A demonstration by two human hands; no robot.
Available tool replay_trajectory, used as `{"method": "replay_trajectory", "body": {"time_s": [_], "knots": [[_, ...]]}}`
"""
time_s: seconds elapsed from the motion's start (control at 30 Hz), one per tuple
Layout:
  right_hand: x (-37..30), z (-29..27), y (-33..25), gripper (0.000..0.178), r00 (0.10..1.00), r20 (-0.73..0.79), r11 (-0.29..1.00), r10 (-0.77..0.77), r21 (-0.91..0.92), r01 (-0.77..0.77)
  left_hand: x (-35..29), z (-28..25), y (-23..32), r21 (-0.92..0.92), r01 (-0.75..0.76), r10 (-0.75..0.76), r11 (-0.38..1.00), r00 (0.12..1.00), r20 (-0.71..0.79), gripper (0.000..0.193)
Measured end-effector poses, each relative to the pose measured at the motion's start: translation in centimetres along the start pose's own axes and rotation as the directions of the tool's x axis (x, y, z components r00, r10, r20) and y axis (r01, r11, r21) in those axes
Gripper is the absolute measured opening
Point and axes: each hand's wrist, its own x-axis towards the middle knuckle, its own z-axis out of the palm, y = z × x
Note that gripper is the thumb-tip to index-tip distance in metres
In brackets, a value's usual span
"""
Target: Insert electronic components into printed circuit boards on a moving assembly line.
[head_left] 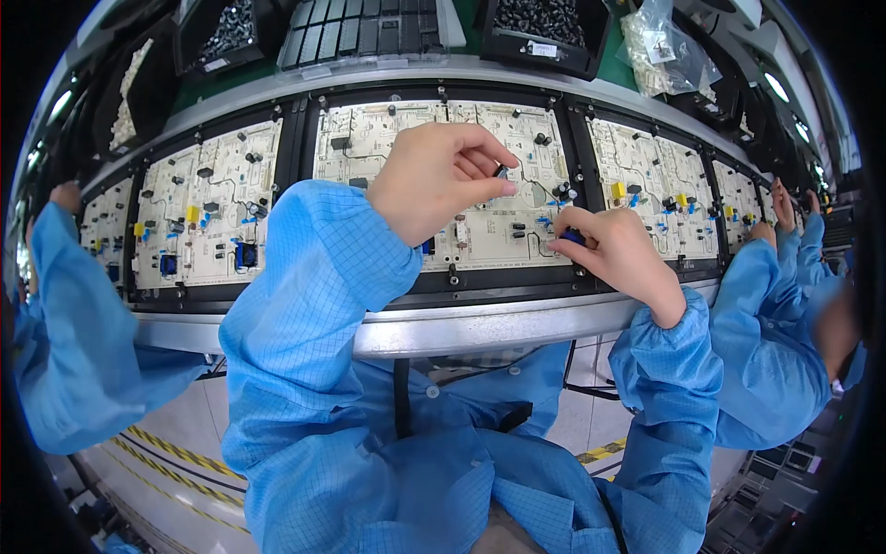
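My left hand (pixel 438 175) pinches a small dark part (pixel 501 172) above the white circuit board (pixel 443 185). Lower right, my right hand (pixel 616 251) presses a blue part (pixel 572 237) down onto the board, much nearer it.

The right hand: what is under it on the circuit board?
Under the right hand, the fingers pinch a small blue component against the white circuit board. The palm covers the board beneath, so anything there is hidden.
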Motion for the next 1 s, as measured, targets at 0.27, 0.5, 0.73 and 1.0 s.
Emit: {"method": "replay_trajectory", "body": {"time_s": [0.27, 0.5, 0.73, 1.0], "knots": [[-0.6, -2.5, 0.0, 0.029, 0.991, 0.126, 0.999, 0.048, 0.005, -0.049, -0.7, 0.3, 0.6, 0.009, 0.021, -0.021, 1.000, 1.000, -0.017, 0.023], [-0.1, -3.1, 1.1, 0.036, 0.985, 0.167, 0.998, -0.051, -0.020, 0.055, -3.9, 3.3, -0.3, 0.106, -0.177, 0.186, 0.978, 0.979, -0.084, 0.023], [1.1, -3.4, -0.2, 0.030, 0.973, 0.226, 0.994, 0.057, 0.076, -0.076, -6.3, 5.3, -1.0, 0.105, 0.021, -0.020, 0.994, 1.000, -0.013, 0.023], [1.6, -2.6, 1.9, 0.032, 0.979, 0.199, 0.993, -0.037, 0.119, 0.014, -6.3, 6.5, -1.2, 0.203, 0.034, -0.024, 0.979, 0.998, -0.052, 0.024]]}}
